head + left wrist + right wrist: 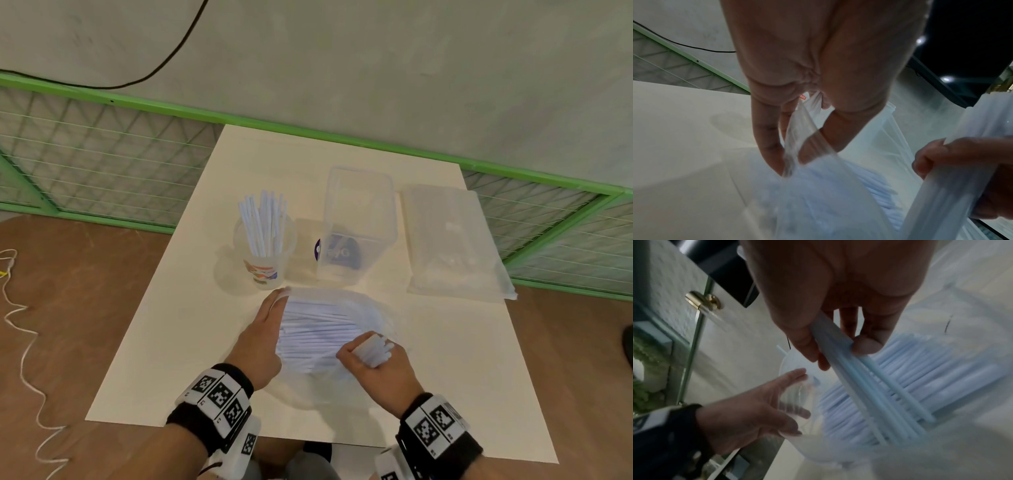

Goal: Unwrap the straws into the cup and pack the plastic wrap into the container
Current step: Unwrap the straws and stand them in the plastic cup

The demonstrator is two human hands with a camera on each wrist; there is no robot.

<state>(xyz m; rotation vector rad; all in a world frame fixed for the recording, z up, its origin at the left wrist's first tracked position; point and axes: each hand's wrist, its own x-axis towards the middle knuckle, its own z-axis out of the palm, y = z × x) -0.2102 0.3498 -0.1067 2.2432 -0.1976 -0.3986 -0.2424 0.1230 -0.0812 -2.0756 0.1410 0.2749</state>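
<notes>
An open clear plastic wrap full of pale blue straws lies on the white table's near middle. My left hand holds the wrap's left edge; in the left wrist view its thumb and fingers pinch the plastic wrap. My right hand grips a bundle of straws by one end, their other ends still among the pile in the wrap. The cup, standing behind the wrap, holds several upright straws. To the cup's right stands the clear container.
A flat translucent plastic packet lies right of the container. A purple-labelled item shows through the container's wall. The white table sits on a brown floor, with a green mesh fence behind and a white cord at left.
</notes>
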